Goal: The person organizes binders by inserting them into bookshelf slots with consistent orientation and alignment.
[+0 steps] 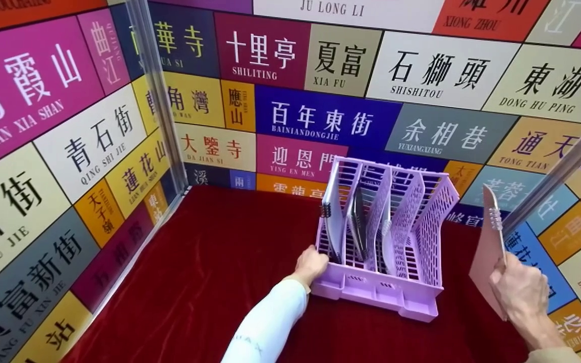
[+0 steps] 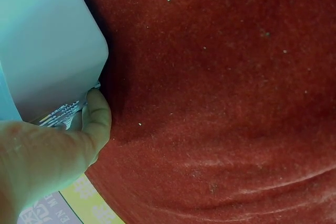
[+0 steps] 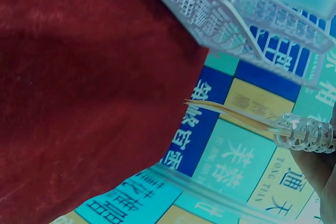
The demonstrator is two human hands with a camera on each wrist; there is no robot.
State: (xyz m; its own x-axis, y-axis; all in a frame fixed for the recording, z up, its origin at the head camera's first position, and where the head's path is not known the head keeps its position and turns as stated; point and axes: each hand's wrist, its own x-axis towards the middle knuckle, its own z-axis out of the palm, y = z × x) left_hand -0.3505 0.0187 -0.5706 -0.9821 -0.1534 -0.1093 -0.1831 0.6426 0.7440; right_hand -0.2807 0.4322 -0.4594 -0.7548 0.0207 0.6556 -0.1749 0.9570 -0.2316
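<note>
A purple file rack with slatted dividers stands on the red cloth. My left hand holds its front left corner; in the left wrist view the thumb and fingers curl at the rack's lower edge. Spiral-bound notebooks stand in the left slots: a white one, a dark one and a pale one. To the right of the rack, my right hand grips a thin spiral notebook with a pinkish cover, held upright. Its clear coil shows in the right wrist view.
Dark red cloth covers the table. Panels with coloured name signs rise close behind the rack and on both sides. Metal corner posts stand at the left and right. The rack's two right slots hold no notebooks.
</note>
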